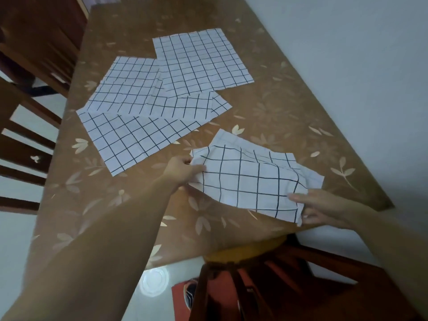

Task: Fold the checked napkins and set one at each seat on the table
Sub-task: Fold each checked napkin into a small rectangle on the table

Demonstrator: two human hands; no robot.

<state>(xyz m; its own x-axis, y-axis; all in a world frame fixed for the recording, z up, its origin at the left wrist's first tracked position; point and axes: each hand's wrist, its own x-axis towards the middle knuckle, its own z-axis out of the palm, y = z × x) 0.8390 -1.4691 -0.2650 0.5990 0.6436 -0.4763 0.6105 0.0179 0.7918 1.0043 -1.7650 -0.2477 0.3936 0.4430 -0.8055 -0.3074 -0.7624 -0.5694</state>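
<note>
1. My left hand (183,170) gripped the left end of a partly folded checked napkin (250,179), fingers (196,169) clenched on the cloth edge.
2. My right hand (324,207) held the napkin's right end, thumb on top and the other fingers under the fabric, pinching it.
3. That napkin sat at the near right part of the worktop (289,107), close to the worktop's near edge (top layer rumpled, one underlayer poking out at the far side).
4. Three more checked napkins lay flat and open further away: a far one (203,59), a middle one (129,86) overlapped by the far one's edge, and a near long one (129,140) whose far part was tucked beneath the middle one.
5. The worktop carried a brown cover with a pale leaf print.
6. Wooden chairs stood to the left (25,144) and at the near end (266,286), the near one just under the held napkin.
</note>
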